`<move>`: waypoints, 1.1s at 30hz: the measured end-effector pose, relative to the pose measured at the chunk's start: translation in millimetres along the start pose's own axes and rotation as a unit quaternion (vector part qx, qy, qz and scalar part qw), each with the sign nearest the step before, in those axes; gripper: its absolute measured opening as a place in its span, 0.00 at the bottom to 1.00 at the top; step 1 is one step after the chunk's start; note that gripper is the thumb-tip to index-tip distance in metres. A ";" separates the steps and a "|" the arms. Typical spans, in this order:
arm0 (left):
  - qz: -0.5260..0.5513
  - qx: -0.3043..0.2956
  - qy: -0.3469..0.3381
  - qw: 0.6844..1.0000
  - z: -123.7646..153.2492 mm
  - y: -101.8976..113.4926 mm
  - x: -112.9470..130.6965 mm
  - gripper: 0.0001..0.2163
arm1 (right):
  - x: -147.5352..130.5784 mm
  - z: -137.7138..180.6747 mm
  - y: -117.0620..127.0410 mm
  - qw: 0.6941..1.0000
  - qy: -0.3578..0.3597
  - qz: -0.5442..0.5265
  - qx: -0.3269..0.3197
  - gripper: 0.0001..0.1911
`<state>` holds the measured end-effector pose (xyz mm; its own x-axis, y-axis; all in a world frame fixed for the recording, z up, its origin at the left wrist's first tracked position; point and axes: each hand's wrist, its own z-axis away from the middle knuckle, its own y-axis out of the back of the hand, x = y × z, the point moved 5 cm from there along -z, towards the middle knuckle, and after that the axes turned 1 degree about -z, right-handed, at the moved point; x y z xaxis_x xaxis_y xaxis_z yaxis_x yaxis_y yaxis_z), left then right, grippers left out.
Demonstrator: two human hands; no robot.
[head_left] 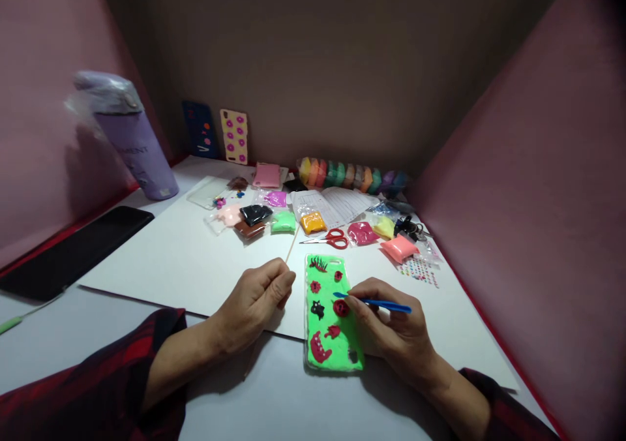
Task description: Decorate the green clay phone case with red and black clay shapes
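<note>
A phone case [327, 317] coated in bright green clay lies in front of me, partly over the white board's near edge. Small red and black clay figures decorate it, among them a black cat shape [317, 309] and a red crown-like piece [320, 348]. My right hand [391, 323] pinches a blue plastic clay tool [386, 305], its flat tip just above a round red figure [341, 307]. Left of the case, my left hand [261, 301] is closed around a thin wooden stick [293, 245]; the stick's upper end points away from me.
Red-handled scissors [336, 239] lie behind the case, among bags of coloured clay such as an orange one [313, 222]. A purple bottle [139, 144] and a black phone [73, 252] are at left. Two decorated cases, one yellow [235, 136], lean on the back wall.
</note>
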<state>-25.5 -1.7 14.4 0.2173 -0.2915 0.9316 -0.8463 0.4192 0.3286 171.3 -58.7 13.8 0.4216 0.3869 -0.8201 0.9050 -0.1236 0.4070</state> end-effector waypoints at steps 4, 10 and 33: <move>0.014 -0.003 0.006 1.000 -0.3 -0.5 -0.6 0.13 | 2.3 0.5 2.0 1.000 0.010 -0.004 0.015 0.03; 0.009 0.002 -0.010 1.000 1.9 -0.2 0.0 0.15 | 7.0 1.3 8.1 0.997 0.027 -0.002 0.067 0.03; 0.046 0.034 0.030 0.998 -6.2 -3.8 -4.0 0.10 | 15.1 -12.9 9.0 0.807 0.155 0.569 -0.035 0.15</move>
<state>-20.2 3.3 10.4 0.1646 -0.2017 0.9655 -0.8950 0.3810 0.2321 185.1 -42.1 10.3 0.9336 0.2700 0.2354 -0.0678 -0.5121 0.8563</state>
